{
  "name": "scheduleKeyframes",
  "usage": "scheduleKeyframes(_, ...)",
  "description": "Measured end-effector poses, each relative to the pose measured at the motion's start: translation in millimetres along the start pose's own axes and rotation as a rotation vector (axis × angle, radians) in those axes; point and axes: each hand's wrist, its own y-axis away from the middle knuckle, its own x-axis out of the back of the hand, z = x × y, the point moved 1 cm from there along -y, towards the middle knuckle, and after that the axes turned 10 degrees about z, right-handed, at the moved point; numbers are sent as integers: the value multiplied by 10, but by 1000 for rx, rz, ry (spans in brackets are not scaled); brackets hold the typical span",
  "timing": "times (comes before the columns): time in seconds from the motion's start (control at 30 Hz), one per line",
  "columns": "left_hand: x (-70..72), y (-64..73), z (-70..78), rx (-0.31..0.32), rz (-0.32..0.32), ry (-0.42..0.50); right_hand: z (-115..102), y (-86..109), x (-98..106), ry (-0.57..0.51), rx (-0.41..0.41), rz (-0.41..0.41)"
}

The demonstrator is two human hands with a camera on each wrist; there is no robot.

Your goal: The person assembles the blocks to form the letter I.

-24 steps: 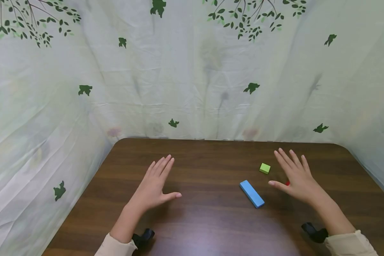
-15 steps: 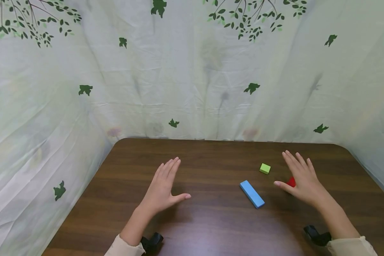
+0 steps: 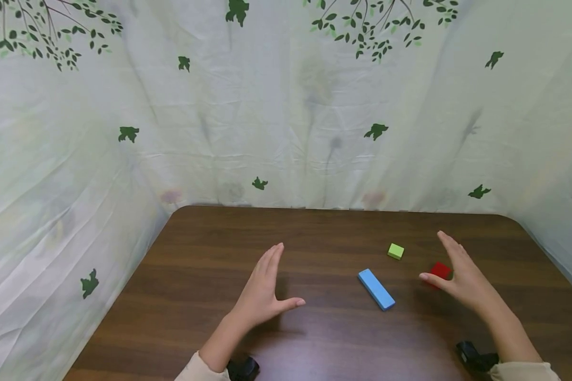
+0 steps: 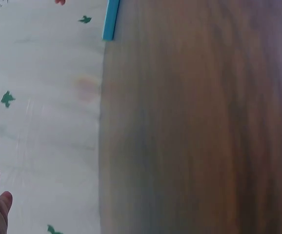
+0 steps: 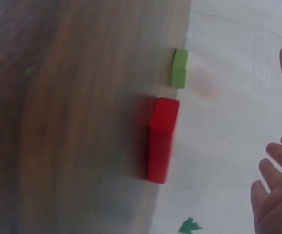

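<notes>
My left hand [image 3: 262,293] hovers over the left-middle of the table, fingers straight and thumb spread, holding nothing. To its right lies a long blue block [image 3: 376,289], whose end also shows at the top of the left wrist view. My right hand [image 3: 464,280] is held above the right side, thumb and fingers apart. Its thumb and palm partly cover a red block [image 3: 440,270] in the head view. In the right wrist view the red block [image 5: 163,141] is whole, with a small green block [image 5: 179,69] beyond it. That green block [image 3: 395,251] sits farther back on the table.
The brown wooden table [image 3: 219,227] has rounded far corners. A pale curtain [image 3: 286,106] printed with leaves hangs behind it and along both sides. A black wrist camera [image 3: 476,358] is strapped under the right wrist, another [image 3: 244,369] under the left.
My left hand has moved right and slightly nearer, toward the blue block. The right hand has shifted right and turned, uncovering more of the red block. The blocks have stayed put.
</notes>
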Motion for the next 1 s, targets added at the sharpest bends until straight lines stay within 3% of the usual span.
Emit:
scheduleKeyframes(0.27,-183,2,131,39,-25,65,89,60,16,0,-125,0)
scheduleKeyframes(0.63,-460,-19,353,117,-88,204,205,119,-3,-57,-177,13)
scheduleKeyframes(1.0,-720,-38,536,169,-137,265,374,199,-64,-27,-242,-21)
